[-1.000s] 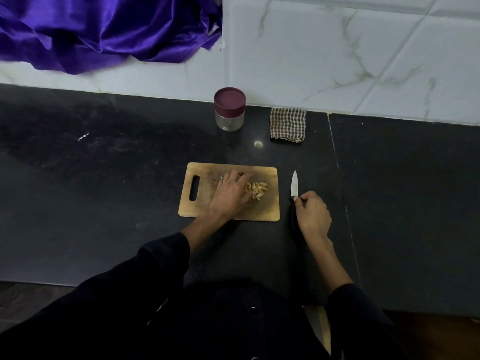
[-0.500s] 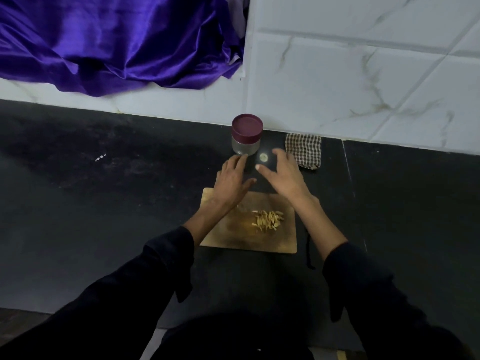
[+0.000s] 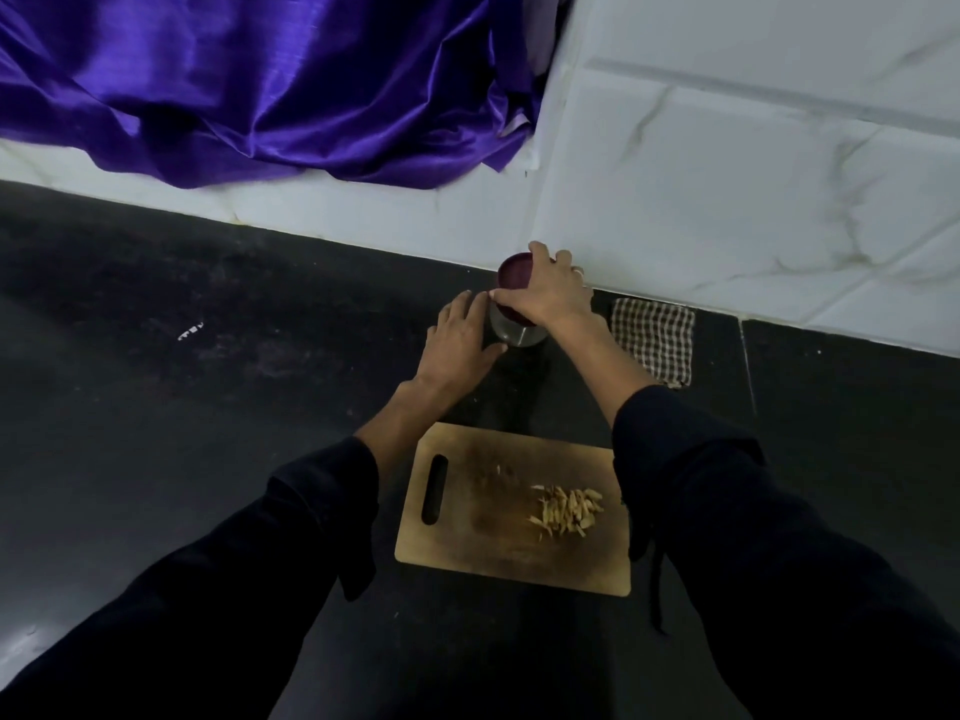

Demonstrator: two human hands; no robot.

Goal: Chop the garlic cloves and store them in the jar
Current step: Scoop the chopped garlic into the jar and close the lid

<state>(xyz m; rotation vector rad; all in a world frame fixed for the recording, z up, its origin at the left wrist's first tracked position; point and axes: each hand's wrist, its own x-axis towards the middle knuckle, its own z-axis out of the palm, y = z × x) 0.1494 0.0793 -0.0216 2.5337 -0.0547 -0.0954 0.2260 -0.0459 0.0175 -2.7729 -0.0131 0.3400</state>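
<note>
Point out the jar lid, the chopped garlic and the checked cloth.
jar lid [image 3: 511,275], head view, on the maroon top left of the right hand's fingers.
chopped garlic [image 3: 566,510], head view, on the middle of the pile on the cutting board.
checked cloth [image 3: 653,339], head view, on the middle of the folded cloth.

Left hand: forearm extended forward, fingers apparently curved against the jar side. Right hand: reached forward, fingers curled over the lid from above, gripping it. Both sleeves dark.
</note>
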